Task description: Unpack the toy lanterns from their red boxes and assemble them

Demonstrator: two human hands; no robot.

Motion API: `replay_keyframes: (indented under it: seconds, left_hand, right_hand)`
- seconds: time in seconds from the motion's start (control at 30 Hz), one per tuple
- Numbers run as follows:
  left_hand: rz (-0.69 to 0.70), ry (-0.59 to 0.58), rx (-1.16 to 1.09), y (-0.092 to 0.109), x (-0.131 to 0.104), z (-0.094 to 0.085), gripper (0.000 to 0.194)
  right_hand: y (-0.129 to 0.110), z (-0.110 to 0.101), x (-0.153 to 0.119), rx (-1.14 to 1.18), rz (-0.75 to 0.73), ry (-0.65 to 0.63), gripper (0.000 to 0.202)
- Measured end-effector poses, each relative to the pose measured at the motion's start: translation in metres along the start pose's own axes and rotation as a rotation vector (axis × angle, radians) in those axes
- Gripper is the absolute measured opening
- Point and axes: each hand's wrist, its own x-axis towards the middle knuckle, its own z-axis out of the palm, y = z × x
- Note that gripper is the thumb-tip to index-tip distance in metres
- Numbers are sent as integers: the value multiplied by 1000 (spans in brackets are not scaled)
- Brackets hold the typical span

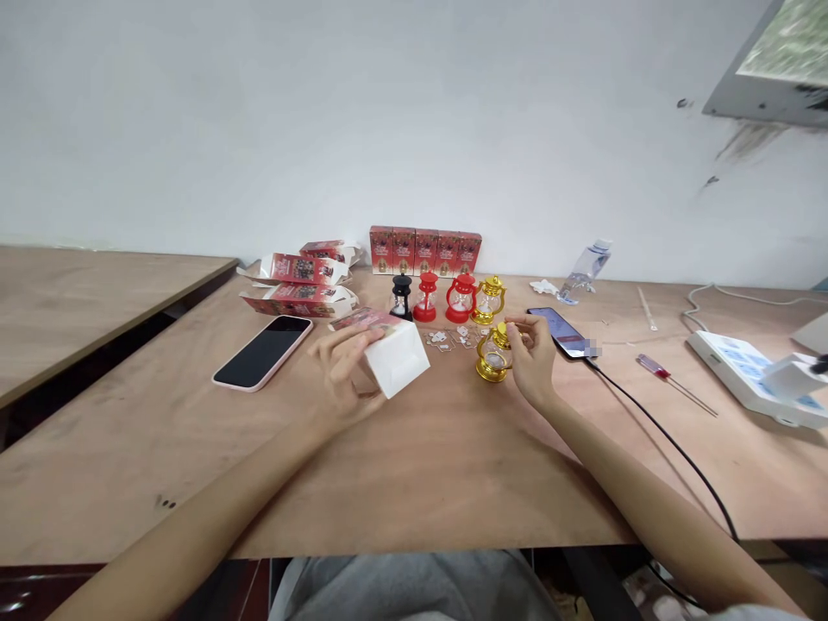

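A red-and-white carton [398,358] is tilted in my left hand [342,371], its white end facing me. My right hand [534,354] pinches the top of a small gold lantern [493,355] at the middle of the table. Behind stand a black lantern [401,297], two red lanterns [425,297] [461,298] and another gold lantern [490,300]. Small white tags [453,336] with wire hooks lie between these and my hands. Whether the carton's far end is open cannot be seen.
Upright red boxes [425,251] line the wall; unfolded cartons [297,297] lie left of them. Phones lie left [263,352] and right [561,332], the right one cabled. Farther right are a bottle [586,269], a screwdriver [676,384] and a power strip [756,375].
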Motion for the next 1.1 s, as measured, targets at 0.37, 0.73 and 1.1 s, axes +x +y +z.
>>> replay_keyframes:
  seconds: [0.37,0.73,1.1]
  left_hand:
    - [213,-200,171,33,-5,4,56]
    - [306,-237,257,39,-2,3,31]
    - [250,-243,174,38,-3,4,37]
  right_hand:
    - [-56,16,-64,-87,-490,-348,39]
    - [-54,23,-66,80,36,-628,40]
    - [-44,23,-63,203,34,-664,41]
